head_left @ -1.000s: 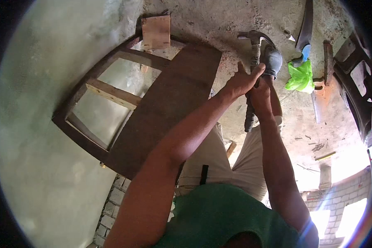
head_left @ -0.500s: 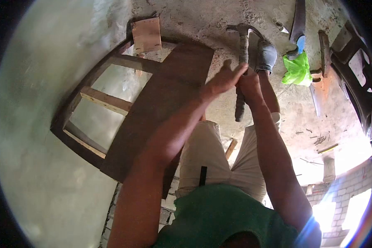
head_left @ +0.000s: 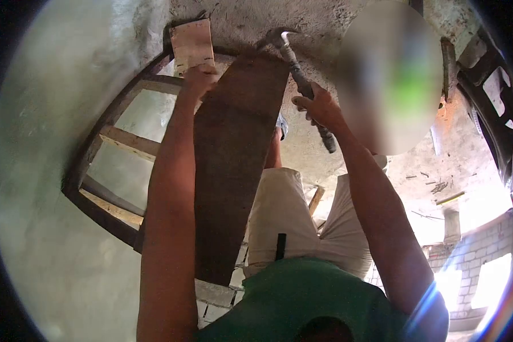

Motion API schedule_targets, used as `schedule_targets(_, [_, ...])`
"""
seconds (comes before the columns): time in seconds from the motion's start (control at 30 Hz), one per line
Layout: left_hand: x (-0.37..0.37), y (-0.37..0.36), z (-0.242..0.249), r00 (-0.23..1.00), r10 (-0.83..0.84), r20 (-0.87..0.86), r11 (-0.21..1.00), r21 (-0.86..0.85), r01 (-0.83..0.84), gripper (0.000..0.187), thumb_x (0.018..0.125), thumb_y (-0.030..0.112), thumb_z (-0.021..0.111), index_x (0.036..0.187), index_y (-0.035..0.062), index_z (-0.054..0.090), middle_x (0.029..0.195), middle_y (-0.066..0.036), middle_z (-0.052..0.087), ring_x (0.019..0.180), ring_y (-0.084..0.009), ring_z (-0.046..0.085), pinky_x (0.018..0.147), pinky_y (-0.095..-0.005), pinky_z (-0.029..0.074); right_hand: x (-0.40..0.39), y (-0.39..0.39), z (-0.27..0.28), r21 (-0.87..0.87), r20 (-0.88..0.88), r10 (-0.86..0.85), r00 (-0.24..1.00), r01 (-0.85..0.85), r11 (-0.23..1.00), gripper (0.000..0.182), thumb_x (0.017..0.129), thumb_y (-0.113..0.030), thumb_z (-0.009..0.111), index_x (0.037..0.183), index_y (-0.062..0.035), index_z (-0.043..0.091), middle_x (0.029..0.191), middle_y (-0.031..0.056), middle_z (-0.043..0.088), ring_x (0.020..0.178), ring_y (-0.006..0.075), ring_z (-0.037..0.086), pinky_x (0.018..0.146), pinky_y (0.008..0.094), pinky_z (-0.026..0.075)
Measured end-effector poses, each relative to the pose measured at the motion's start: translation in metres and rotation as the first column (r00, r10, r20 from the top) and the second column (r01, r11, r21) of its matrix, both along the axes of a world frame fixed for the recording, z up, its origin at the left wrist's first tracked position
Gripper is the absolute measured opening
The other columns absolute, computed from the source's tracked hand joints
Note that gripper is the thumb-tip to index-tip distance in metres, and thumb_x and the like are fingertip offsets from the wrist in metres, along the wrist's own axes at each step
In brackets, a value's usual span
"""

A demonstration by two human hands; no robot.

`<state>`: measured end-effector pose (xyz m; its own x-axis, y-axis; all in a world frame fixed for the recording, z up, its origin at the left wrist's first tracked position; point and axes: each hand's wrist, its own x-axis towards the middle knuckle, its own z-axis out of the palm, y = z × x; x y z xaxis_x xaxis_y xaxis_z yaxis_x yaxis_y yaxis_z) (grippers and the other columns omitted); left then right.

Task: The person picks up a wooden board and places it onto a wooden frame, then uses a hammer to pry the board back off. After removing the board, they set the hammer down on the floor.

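Observation:
My right hand (head_left: 320, 108) is wrapped around the grip of a claw hammer (head_left: 297, 67), whose head points up and left, over the top edge of a dark brown board (head_left: 239, 131). The lower end of the handle sticks out below the fist. My left hand (head_left: 200, 80) reaches to the lower edge of a small light wood piece (head_left: 192, 44), close to the board's left edge; its fingers are mostly hidden. The dark board lies across a wooden frame (head_left: 128, 139) with crossbars, which rests against the pale wall.
On the right, a dark plastic chair (head_left: 490, 91) stands beside a wooden-handled tool (head_left: 448, 62). Loose nails (head_left: 439, 187) lie on the concrete floor (head_left: 404, 171). A blurred patch hides the upper right. Grey blocks (head_left: 216, 293) show below the board.
My left hand has left the hammer and moved up-left to the small wood piece. My right hand has swung the hammer leftward, tilting its head over the board.

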<state>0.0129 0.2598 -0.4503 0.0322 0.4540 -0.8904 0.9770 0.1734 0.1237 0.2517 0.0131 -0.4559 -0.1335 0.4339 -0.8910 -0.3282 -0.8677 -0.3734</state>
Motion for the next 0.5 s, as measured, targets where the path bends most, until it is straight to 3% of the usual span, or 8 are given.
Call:
schedule_targets(0.07, [-0.042, 0.005, -0.019, 0.997, -0.055, -0.05, 0.995, 0.077, 0.059, 0.015, 0.078, 0.012, 0.066, 0.09, 0.0039, 0.069, 0.074, -0.004, 0.063, 0.066, -0.0121, 0.058, 0.063, -0.0306, 0.049, -0.003, 0.0, -0.001, 0.074, 0.241, 0.282, 0.929, -0.307, 0.949, 0.046, 0.083, -0.035, 0.064, 0.106, 0.0038, 0.053, 0.088, 0.0228, 0.064, 0.082, 0.0358, 0.065, 0.074, 0.043, 0.052])
schedule_targets(0.13, [-0.054, -0.001, -0.026, 0.955, -0.285, -0.08, 0.946, 0.135, 0.294, 0.015, 0.074, 0.01, 0.064, 0.088, 0.007, 0.071, 0.083, -0.01, 0.07, 0.079, -0.0214, 0.067, 0.072, -0.0327, 0.051, -0.013, 0.0, -0.001, 0.08, 0.281, 0.275, 0.919, -0.308, 0.948, 0.046, 0.085, -0.036, 0.061, 0.107, 0.0034, 0.053, 0.09, 0.0253, 0.063, 0.087, 0.0401, 0.063, 0.077, 0.0454, 0.05])
schedule_targets(0.2, [-0.064, -0.012, -0.039, 0.986, -0.119, -0.119, 0.986, 0.099, 0.131, 0.016, 0.074, 0.015, 0.065, 0.089, 0.0108, 0.071, 0.085, -0.011, 0.069, 0.083, -0.0236, 0.066, 0.076, -0.0338, 0.051, -0.025, -0.004, 0.002, 0.074, 0.308, 0.287, 0.907, -0.323, 0.943, 0.045, 0.087, -0.037, 0.059, 0.107, 0.0029, 0.053, 0.091, 0.0279, 0.063, 0.091, 0.0443, 0.061, 0.081, 0.0479, 0.048])
schedule_targets(0.27, [-0.067, -0.016, -0.044, 0.946, -0.317, 0.062, 0.94, 0.154, 0.305, 0.019, 0.075, 0.022, 0.064, 0.089, 0.0114, 0.071, 0.085, -0.008, 0.069, 0.083, -0.0244, 0.066, 0.076, -0.0335, 0.05, -0.03, 0.011, 0.014, 0.054, 0.276, 0.222, 0.935, -0.245, 0.968, 0.041, 0.09, -0.036, 0.054, 0.106, 0.0022, 0.054, 0.094, 0.0296, 0.062, 0.093, 0.0457, 0.06, 0.08, 0.0492, 0.048])
schedule_targets(0.3, [-0.072, -0.018, -0.046, 0.948, -0.311, 0.061, 0.942, 0.149, 0.299, 0.019, 0.075, 0.022, 0.064, 0.089, 0.0114, 0.071, 0.085, -0.008, 0.069, 0.083, -0.0244, 0.066, 0.076, -0.0335, 0.05, -0.027, 0.016, 0.026, 0.255, 0.322, 0.166, 0.932, -0.254, 0.933, 0.044, 0.094, -0.041, 0.044, 0.104, 0.0019, 0.052, 0.096, 0.0324, 0.059, 0.095, 0.0478, 0.057, 0.078, 0.0515, 0.043])
schedule_targets(0.37, [-0.079, -0.017, -0.055, 0.825, -0.561, 0.059, 0.809, 0.247, 0.533, 0.022, 0.077, 0.022, 0.064, 0.091, 0.0058, 0.07, 0.089, -0.011, 0.07, 0.084, -0.0213, 0.065, 0.077, -0.033, 0.048, -0.038, 0.023, 0.019, 0.213, 0.268, 0.165, 0.949, -0.225, 0.951, 0.045, 0.095, -0.04, 0.043, 0.106, 0.0021, 0.051, 0.097, 0.033, 0.058, 0.097, 0.0478, 0.057, 0.08, 0.0515, 0.043])
schedule_targets(0.47, [-0.066, -0.018, -0.041, 0.975, -0.219, 0.03, 0.971, 0.105, 0.215, 0.028, 0.077, 0.026, 0.064, 0.093, 0.0046, 0.07, 0.092, -0.011, 0.07, 0.087, -0.0219, 0.065, 0.08, -0.0325, 0.048, -0.047, 0.041, 0.011, 0.155, 0.219, 0.222, 0.95, -0.258, 0.954, 0.045, 0.095, -0.04, 0.042, 0.109, 0.0022, 0.049, 0.098, 0.0337, 0.057, 0.099, 0.0477, 0.056, 0.081, 0.0512, 0.043])
schedule_targets(0.5, [-0.058, -0.017, -0.037, 0.975, -0.219, 0.029, 0.971, 0.104, 0.215, 0.028, 0.077, 0.026, 0.064, 0.093, 0.0046, 0.07, 0.092, -0.011, 0.07, 0.087, -0.0219, 0.065, 0.08, -0.0325, 0.048, -0.049, 0.047, 0.009, 0.136, 0.222, 0.286, 0.932, -0.32, 0.938, 0.045, 0.095, -0.04, 0.042, 0.11, 0.0022, 0.049, 0.097, 0.0337, 0.057, 0.099, 0.0477, 0.056, 0.081, 0.051, 0.044])
